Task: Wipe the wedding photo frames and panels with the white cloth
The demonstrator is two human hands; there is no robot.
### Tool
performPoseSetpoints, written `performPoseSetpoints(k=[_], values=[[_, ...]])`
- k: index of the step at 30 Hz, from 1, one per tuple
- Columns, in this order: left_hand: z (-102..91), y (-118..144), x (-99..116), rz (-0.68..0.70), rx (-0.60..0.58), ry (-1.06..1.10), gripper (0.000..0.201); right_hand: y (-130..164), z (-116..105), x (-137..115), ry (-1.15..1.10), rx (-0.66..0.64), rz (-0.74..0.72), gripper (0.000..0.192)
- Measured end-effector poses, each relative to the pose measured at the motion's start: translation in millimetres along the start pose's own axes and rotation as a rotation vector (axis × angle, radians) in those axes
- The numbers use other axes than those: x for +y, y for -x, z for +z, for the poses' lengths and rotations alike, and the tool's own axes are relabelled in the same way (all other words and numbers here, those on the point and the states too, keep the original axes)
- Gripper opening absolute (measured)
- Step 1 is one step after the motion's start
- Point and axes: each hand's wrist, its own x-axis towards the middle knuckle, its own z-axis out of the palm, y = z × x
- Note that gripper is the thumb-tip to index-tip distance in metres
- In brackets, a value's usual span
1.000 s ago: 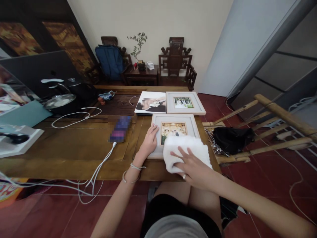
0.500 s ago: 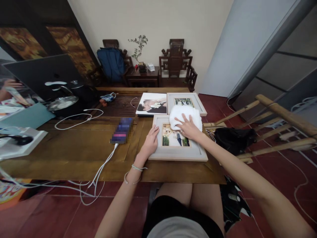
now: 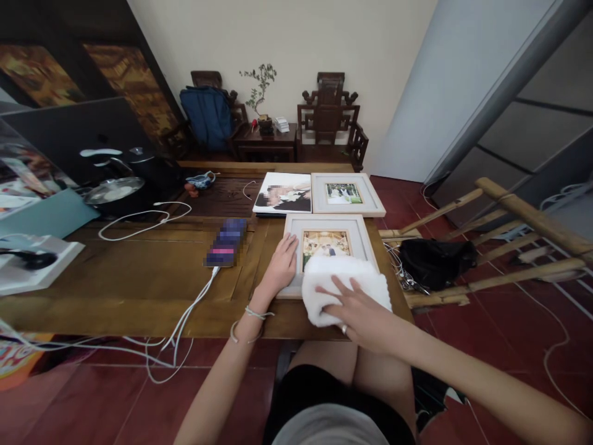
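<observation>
Fingers of the right hand [image 3: 359,309] lie spread flat on a folded white cloth [image 3: 343,287], pressing it onto the near edge of a pale picture frame [image 3: 324,247] at the front of the wooden table [image 3: 139,278]. The left hand [image 3: 280,266] rests open, palm down, on the frame's left border. A phone [image 3: 225,242] with a white cable [image 3: 185,321] lies just left. Farther back sit a second frame [image 3: 346,193] and a photo print [image 3: 283,193], side by side.
</observation>
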Motion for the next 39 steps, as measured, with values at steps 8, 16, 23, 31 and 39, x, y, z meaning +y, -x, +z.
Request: performPoseSetpoints(k=[8,16,23,31,39], values=[[-5.3,-0.9,0.7,0.011,-0.04,-0.017,0.042,-81.0,-14.8,123.3,0.326,0.238,0.158,0.052],[-2.9,-1.1,-0.5,0.0,-0.027,-0.005,0.041,-93.5,-13.1,133.8,0.342,0.237,0.146,0.049],[2.6,-0.1,-1.6,-0.006,0.017,-0.001,0.041,-20.9,-6.5,50.2,0.12,0.049,-0.007,0.052],[3.0,-2.0,-5.5,-0.02,-0.024,0.009,0.042,-16.4,1.0,10.1,0.029,0.033,-0.019,0.058],[-2.5,-1.0,2.4,-0.04,-0.023,0.057,0.043,-97.4,-10.5,116.6,0.288,0.301,0.178,0.052]])
